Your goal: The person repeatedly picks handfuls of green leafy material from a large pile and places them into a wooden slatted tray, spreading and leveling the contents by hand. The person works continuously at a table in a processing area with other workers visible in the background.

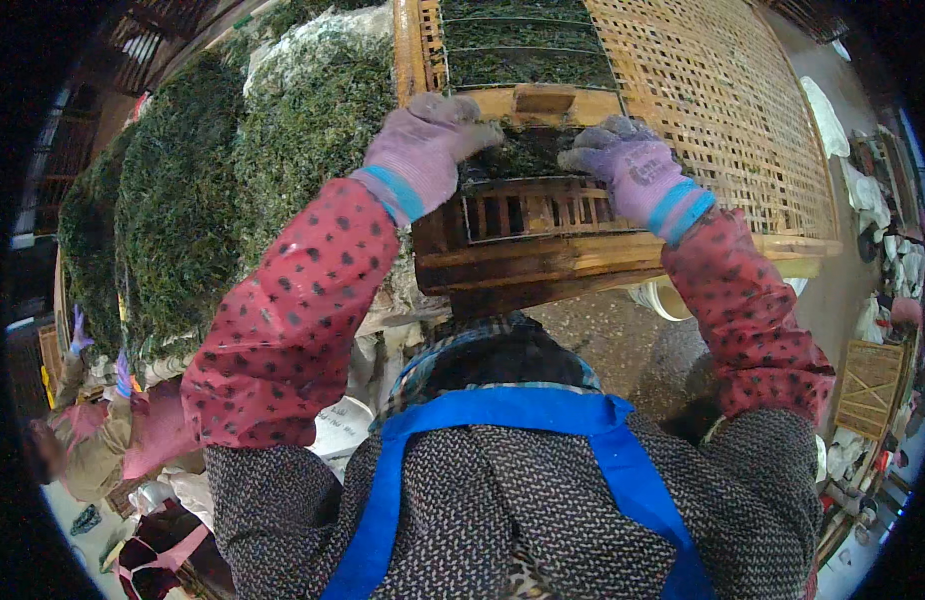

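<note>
My left hand [434, 142], in a purple knit glove with a blue cuff band, is at the left edge of a narrow frame with thin cross wires, fingers bent beside a wooden bar [500, 105]. My right hand [620, 157], gloved alike, is at the frame's right edge with its fingertips pointing inward. Between them lies a strip of dark green seaweed-like material [521, 150]. Beyond the bar, which carries a small wooden block [543, 99], more dark green material [526, 64] fills the wired sections. Nearer me, slats [537, 210] show through an uncovered section. Whether the fingers grip anything is unclear.
Leafy dark green material [305, 120] is heaped at the left. A woven lattice rack [717, 112] extends right, above a wooden beam [552, 262]. A white bucket [661, 298] stands below. Another person [95, 442] is at the lower left, and a wooden crate [870, 386] is at far right.
</note>
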A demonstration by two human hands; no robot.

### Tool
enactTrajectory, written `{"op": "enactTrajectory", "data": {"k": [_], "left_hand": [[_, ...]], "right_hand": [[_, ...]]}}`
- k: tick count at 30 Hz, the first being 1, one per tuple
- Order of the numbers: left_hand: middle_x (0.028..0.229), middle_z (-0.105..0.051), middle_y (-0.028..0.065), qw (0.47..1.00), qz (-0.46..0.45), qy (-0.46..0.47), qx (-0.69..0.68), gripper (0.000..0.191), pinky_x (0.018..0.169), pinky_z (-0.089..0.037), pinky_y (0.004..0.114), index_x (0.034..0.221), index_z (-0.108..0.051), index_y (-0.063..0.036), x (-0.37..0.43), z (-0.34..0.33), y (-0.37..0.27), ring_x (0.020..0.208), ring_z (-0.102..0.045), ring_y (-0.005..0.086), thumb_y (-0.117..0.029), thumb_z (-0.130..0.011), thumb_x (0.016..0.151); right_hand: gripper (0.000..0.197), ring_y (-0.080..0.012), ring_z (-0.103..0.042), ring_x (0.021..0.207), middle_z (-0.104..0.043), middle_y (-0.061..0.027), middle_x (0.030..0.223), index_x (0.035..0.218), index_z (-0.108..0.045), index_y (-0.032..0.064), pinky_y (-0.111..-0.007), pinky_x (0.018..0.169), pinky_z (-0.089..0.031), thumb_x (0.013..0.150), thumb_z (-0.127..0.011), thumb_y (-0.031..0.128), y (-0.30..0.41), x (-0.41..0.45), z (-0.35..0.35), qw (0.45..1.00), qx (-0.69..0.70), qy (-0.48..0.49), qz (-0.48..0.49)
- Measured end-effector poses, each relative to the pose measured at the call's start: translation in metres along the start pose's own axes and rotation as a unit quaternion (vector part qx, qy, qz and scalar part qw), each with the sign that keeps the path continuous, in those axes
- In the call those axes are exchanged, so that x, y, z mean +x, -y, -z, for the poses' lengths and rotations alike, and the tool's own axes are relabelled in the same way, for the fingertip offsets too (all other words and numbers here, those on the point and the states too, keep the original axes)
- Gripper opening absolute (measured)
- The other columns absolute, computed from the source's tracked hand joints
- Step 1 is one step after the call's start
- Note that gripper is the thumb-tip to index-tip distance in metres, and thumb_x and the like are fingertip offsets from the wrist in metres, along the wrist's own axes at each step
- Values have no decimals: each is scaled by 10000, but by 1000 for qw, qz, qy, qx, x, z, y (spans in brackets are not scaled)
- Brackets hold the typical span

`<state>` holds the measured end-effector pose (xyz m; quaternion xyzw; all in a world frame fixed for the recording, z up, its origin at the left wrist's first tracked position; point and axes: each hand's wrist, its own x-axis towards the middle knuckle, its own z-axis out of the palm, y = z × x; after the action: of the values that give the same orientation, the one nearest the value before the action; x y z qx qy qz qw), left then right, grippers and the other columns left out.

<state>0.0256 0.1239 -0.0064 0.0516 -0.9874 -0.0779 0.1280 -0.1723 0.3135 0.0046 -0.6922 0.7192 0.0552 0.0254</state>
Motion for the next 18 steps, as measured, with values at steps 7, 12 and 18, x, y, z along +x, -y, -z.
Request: {"op": "enactTrajectory", "data": {"k": [7, 12, 18], "left_hand": [[1227, -545, 37, 999, -30, 21, 14, 388, 954, -391, 415, 997, -667, -216, -21, 13, 3, 1155, -460, 288, -16, -534, 692], [1297, -512, -4, 997, -16, -32, -66, 358, 983, -344, 435, 1013, -667, -237, -19, 13, 6, 1225, -410, 263, -52, -539, 735], [1168, -598, 30, 998, -30, -48, -26, 466, 946, -414, 381, 1004, -673, -224, -29, 10, 8, 1093, -530, 264, 67, -562, 657]], "right_hand": [[436, -297, -516, 1092, -597, -72, 1103, 1147, -608, 235, -402, 949, -413, 775, -473, 51, -16, -1, 4, 997, 63, -44, 9], [508, -321, -545, 1013, -614, -82, 1025, 1138, -609, 199, -409, 891, -455, 698, -509, -36, 18, 21, 5, 954, 172, -218, 109], [362, -310, -544, 1066, -596, -75, 1110, 1152, -606, 212, -405, 936, -424, 839, -456, 108, 21, 35, 11, 983, 142, -85, 83]]}}
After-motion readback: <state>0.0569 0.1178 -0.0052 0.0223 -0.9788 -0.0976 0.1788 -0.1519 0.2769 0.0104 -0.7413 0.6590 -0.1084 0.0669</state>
